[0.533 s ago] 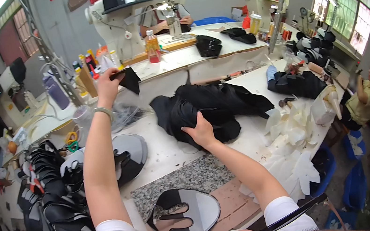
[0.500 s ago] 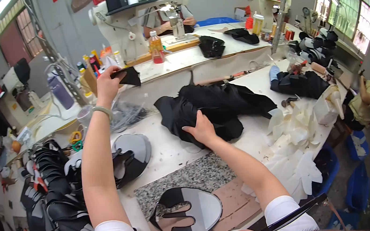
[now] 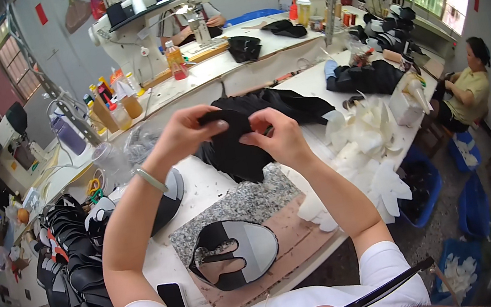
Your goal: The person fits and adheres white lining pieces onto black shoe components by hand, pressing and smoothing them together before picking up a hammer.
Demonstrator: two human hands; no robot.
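Observation:
Above the worktable, my left hand (image 3: 188, 135) and my right hand (image 3: 284, 138) pinch opposite sides of a thin black fabric piece (image 3: 233, 146). Behind it lies a heap of similar black fabric pieces (image 3: 288, 102), partly hidden by my hands. Nearer to me, a black and grey shoe upper (image 3: 257, 247) lies flat across a speckled stone slab (image 3: 246, 202) and a pinkish board (image 3: 291, 230). A second grey and black upper (image 3: 170, 195) is partly behind my left forearm.
Stacked black and grey uppers (image 3: 90, 273) line the left side, near a phone (image 3: 174, 305). White petal-like pieces (image 3: 362, 134) are heaped at right, above a blue bin (image 3: 425, 181). A sewing machine (image 3: 160, 18) and bottle (image 3: 176, 63) stand beyond; a seated person (image 3: 468, 87) is at far right.
My left hand has come down and right with a black piece; my right hand has risen off the fabric heap, and both hands now meet at one piece. The view has shifted.

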